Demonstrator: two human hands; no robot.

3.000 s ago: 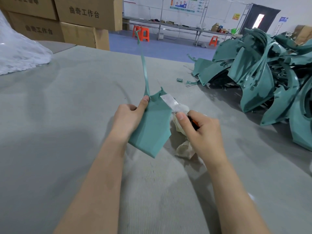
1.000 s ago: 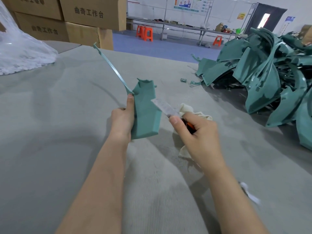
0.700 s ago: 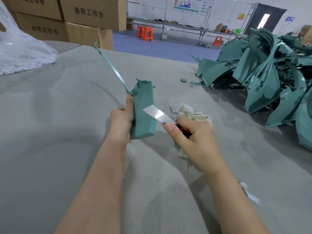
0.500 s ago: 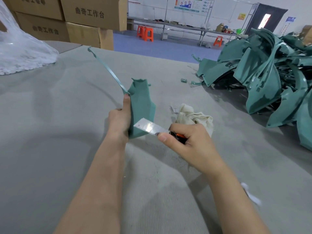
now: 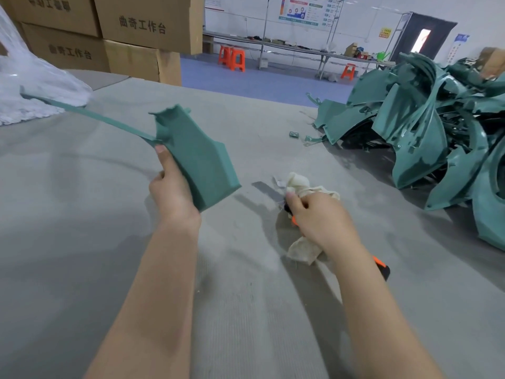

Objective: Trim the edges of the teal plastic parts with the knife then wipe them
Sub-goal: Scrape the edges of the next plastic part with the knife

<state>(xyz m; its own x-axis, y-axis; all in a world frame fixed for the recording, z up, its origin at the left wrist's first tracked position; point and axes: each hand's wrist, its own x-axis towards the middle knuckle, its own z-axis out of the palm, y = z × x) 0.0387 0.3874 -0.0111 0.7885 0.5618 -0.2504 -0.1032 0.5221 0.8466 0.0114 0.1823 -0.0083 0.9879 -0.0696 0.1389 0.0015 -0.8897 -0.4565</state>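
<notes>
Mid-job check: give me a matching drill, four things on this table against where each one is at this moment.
Things:
1. teal part
2. knife
3. cloth
4. pile of teal parts

Places:
a. heaped at the right side of the table
b. held up by the left hand
c. crumpled on the table under the right hand
d. gripped in the right hand

Pairs: 1-b; 2-d; 3-c; 4-a

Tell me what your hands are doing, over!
Left hand grips angular teal plastic part, raised. Right hand grips orange-handled knife and cream cloth rag, blade off part. Nothing between them.
</notes>
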